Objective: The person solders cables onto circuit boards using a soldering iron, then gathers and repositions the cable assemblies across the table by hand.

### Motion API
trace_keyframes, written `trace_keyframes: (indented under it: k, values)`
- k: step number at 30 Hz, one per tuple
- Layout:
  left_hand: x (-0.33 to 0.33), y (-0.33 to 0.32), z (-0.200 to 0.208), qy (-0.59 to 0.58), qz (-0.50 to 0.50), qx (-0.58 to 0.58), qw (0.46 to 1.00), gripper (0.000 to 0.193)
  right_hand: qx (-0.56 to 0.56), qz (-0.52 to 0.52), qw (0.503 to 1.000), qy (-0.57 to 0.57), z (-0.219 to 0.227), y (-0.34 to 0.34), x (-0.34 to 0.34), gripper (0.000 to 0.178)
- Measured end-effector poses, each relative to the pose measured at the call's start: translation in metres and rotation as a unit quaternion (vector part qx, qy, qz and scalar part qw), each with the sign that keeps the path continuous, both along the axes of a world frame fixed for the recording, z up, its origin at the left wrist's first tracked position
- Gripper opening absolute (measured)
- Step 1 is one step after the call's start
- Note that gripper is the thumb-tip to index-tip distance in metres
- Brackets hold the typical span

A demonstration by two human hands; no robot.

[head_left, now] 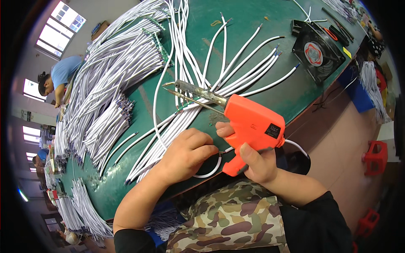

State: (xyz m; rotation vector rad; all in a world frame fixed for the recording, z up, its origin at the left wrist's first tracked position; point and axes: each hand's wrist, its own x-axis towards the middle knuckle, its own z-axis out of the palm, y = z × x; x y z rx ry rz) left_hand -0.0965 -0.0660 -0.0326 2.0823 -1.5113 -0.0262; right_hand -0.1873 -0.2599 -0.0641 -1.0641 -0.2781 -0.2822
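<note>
My right hand [260, 168] is wrapped round the handle of an orange soldering gun [255, 120]. The gun's metal barrel and thin tip point left, over the cables on the table. With fingers pinched together, my left hand [187, 157] holds a white cable [211, 170] near its bare wire end, just left of the gun's handle. Part of that cable is hidden by my fingers. Beyond my left hand lies a bundle of white cables [179, 130], crossed by a row of small green pieces [187, 104]. Several loose cable ends fan out toward the far right.
Large heaps of white cables [114, 69] cover the left of the green table [249, 14]. A black fan [318, 55] stands at the right edge, near pliers with orange handles [330, 33]. Red stools [375, 158] stand on the floor at right. Co-workers [63, 76] sit along the left.
</note>
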Motion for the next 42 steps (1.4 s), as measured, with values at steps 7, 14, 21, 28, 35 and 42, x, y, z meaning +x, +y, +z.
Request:
trace_keyframes:
  k: [7,14,21,28,35,42]
  values:
    - [-0.002,-0.004,0.003,0.036,0.008,0.000,0.999,0.021,-0.013,0.014,1.000,0.015,0.002,0.001,-0.002,0.048]
    - [-0.004,-0.011,-0.005,-0.032,0.125,-0.031,0.991,0.017,-0.001,0.006,0.999,0.039,0.003,-0.010,-0.006,0.052]
    - [0.006,-0.011,-0.008,-0.033,0.136,-0.040,0.989,0.019,-0.047,0.011,0.994,0.097,0.026,-0.062,-0.061,0.052]
    - [0.010,-0.008,-0.009,0.000,0.112,-0.061,0.992,0.021,-0.112,-0.022,0.976,0.187,0.018,-0.057,-0.100,0.047]
    - [0.011,-0.008,-0.009,-0.009,0.112,-0.056,0.992,0.019,-0.184,-0.015,0.961,0.206,0.019,-0.053,-0.102,0.045]
    - [0.012,-0.008,-0.007,-0.042,0.085,-0.050,0.994,0.021,-0.288,0.008,0.937,0.199,0.019,-0.058,-0.103,0.035]
